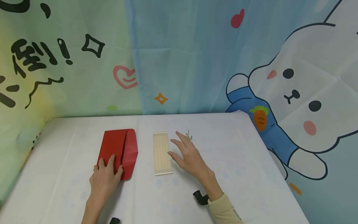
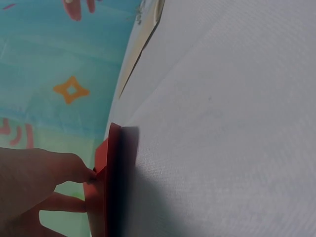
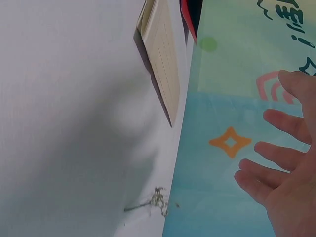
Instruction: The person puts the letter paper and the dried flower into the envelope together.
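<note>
My left hand (image 1: 103, 181) rests on the lower part of a red envelope (image 1: 114, 141) whose flap (image 1: 130, 155) points to the right. Its fingers are spread over the envelope's body and its thumb touches near the flap's edge. In the left wrist view the thumb and fingers touch the envelope (image 2: 101, 197) from above. My right hand (image 1: 193, 160) hovers with fingers apart, just right of a folded cream lined paper (image 1: 162, 152). Beyond its fingertips lies a small dried sprig (image 1: 189, 135), partly hidden by the hand; the right wrist view shows the sprig (image 3: 157, 200) fully.
A white cloth (image 1: 70, 186) covers the table, whose far edge meets a printed curtain (image 1: 181, 62). A black curved object (image 1: 200, 198) shows at the right wrist, and another black piece (image 1: 115, 220) near the left wrist at the bottom edge.
</note>
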Tool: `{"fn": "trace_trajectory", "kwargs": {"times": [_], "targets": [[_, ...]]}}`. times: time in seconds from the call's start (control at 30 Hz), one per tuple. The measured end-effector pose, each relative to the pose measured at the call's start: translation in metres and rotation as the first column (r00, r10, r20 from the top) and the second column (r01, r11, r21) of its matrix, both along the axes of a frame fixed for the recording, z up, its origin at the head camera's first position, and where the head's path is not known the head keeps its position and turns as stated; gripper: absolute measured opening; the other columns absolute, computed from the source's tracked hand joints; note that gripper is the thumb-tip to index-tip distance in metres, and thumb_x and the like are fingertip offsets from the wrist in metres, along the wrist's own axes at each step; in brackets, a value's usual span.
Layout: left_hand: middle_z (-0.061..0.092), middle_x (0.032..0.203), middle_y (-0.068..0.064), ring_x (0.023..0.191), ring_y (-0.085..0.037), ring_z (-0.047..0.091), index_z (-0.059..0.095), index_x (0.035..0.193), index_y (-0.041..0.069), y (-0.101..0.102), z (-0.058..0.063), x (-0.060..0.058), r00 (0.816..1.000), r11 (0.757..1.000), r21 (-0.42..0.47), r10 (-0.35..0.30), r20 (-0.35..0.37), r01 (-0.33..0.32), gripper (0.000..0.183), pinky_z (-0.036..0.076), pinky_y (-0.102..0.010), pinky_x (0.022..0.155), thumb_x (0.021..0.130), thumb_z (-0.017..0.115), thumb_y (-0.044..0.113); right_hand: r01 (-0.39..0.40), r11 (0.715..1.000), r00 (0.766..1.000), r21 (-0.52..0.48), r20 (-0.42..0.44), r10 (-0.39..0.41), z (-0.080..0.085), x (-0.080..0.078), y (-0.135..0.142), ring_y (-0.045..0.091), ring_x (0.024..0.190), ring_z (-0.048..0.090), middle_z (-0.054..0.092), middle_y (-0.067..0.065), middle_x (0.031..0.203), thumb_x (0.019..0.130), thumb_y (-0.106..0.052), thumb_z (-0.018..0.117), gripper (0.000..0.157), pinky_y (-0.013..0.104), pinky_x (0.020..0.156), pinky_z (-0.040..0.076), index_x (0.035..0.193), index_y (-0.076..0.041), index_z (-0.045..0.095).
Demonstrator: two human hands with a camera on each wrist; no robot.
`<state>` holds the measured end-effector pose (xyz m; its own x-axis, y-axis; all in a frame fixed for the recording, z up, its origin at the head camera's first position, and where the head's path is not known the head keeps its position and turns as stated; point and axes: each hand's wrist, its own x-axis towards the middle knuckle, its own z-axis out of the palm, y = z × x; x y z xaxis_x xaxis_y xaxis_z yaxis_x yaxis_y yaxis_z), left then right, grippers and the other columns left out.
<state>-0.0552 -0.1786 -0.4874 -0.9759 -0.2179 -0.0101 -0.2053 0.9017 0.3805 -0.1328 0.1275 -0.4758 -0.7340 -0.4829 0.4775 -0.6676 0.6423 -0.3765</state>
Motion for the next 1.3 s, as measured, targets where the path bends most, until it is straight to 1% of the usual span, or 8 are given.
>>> {"fn": "trace_trajectory", "kwargs": {"times": [0.13, 0.27, 0.5, 0.73, 0.87, 1.0, 1.17, 1.3], "targets": [[0.048, 0.13, -0.041, 0.109, -0.06, 0.053, 0.052, 0.143, -0.004, -0.001, 0.0, 0.001, 1.0, 1.0, 0.004, -0.008, -0.008, 0.008, 0.059, 0.055, -0.068, 0.075, 0.093, 0.067, 0.025, -0.022, 1.0, 1.0, 0.004, -0.007, 0.022, -0.001, 0.001, -0.008, 0.038, 0.139, 0.052, 0.052, 0.021, 0.149, 0.093, -0.022, 0.078, 0.044, 0.053, 0.11, 0.047, 0.131, -0.003, 0.064], [0.047, 0.13, -0.041, 0.108, -0.06, 0.053, 0.051, 0.143, -0.004, -0.002, 0.001, 0.001, 1.0, 1.0, 0.001, -0.014, 0.001, 0.014, 0.059, 0.056, -0.067, 0.074, 0.094, 0.067, 0.026, -0.052, 0.999, 0.999, 0.005, -0.015, 0.052, -0.002, 0.003, -0.018, 0.038, 0.136, 0.055, 0.056, 0.02, 0.146, 0.093, -0.022, 0.078, 0.043, 0.052, 0.11, 0.048, 0.129, -0.004, 0.065], [0.047, 0.129, -0.04, 0.108, -0.06, 0.053, 0.052, 0.143, -0.003, -0.002, 0.0, 0.0, 1.0, 1.0, -0.007, -0.017, -0.006, 0.017, 0.059, 0.055, -0.067, 0.074, 0.094, 0.067, 0.027, -0.095, 0.995, 0.995, 0.009, 0.002, 0.095, -0.005, 0.008, -0.04, 0.036, 0.134, 0.057, 0.059, 0.018, 0.143, 0.094, -0.023, 0.077, 0.04, 0.049, 0.11, 0.048, 0.128, -0.005, 0.066], [0.047, 0.128, -0.04, 0.108, -0.06, 0.053, 0.052, 0.143, -0.003, -0.001, -0.001, -0.001, 1.0, 1.0, -0.007, -0.017, 0.0, 0.017, 0.06, 0.055, -0.067, 0.073, 0.093, 0.068, 0.027, -0.131, 0.991, 0.991, 0.022, -0.025, 0.132, -0.008, 0.01, -0.058, 0.036, 0.13, 0.059, 0.062, 0.017, 0.138, 0.089, -0.021, 0.081, 0.041, 0.047, 0.105, 0.052, 0.124, -0.006, 0.067], [0.047, 0.128, -0.04, 0.109, -0.061, 0.053, 0.051, 0.143, -0.003, -0.001, -0.001, -0.001, 1.0, 1.0, -0.016, -0.025, 0.0, 0.025, 0.061, 0.056, -0.067, 0.075, 0.093, 0.069, 0.027, -0.152, 0.987, 0.988, 0.043, 0.019, 0.151, -0.009, 0.011, -0.068, 0.035, 0.131, 0.059, 0.061, 0.019, 0.139, 0.091, -0.021, 0.08, 0.041, 0.044, 0.105, 0.053, 0.126, -0.005, 0.066], [0.047, 0.129, -0.041, 0.109, -0.061, 0.053, 0.051, 0.143, -0.003, -0.001, 0.001, -0.002, 1.0, 0.999, -0.023, -0.026, 0.005, 0.026, 0.061, 0.056, -0.067, 0.076, 0.093, 0.069, 0.027, -0.172, 0.981, 0.982, 0.086, 0.087, 0.165, -0.011, 0.013, -0.077, 0.031, 0.134, 0.056, 0.059, 0.019, 0.141, 0.095, -0.023, 0.076, 0.04, 0.039, 0.106, 0.052, 0.129, -0.005, 0.065], [0.046, 0.13, -0.041, 0.111, -0.062, 0.052, 0.051, 0.144, -0.002, -0.001, 0.002, -0.001, 1.0, 1.0, -0.019, -0.014, 0.022, 0.014, 0.062, 0.055, -0.068, 0.078, 0.093, 0.069, 0.028, -0.195, 0.974, 0.975, 0.115, 0.131, 0.18, -0.01, 0.014, -0.088, 0.029, 0.134, 0.056, 0.06, 0.018, 0.141, 0.097, -0.024, 0.073, 0.039, 0.038, 0.109, 0.05, 0.13, -0.005, 0.065], [0.045, 0.13, -0.041, 0.111, -0.061, 0.052, 0.051, 0.145, 0.0, -0.001, 0.002, -0.001, 1.0, 1.0, -0.015, -0.019, 0.021, 0.019, 0.063, 0.055, -0.068, 0.079, 0.093, 0.07, 0.027, -0.21, 0.97, 0.965, 0.126, 0.187, 0.185, -0.009, 0.013, -0.097, 0.028, 0.136, 0.055, 0.058, 0.017, 0.143, 0.099, -0.024, 0.071, 0.04, 0.036, 0.111, 0.048, 0.133, -0.005, 0.064]]}}
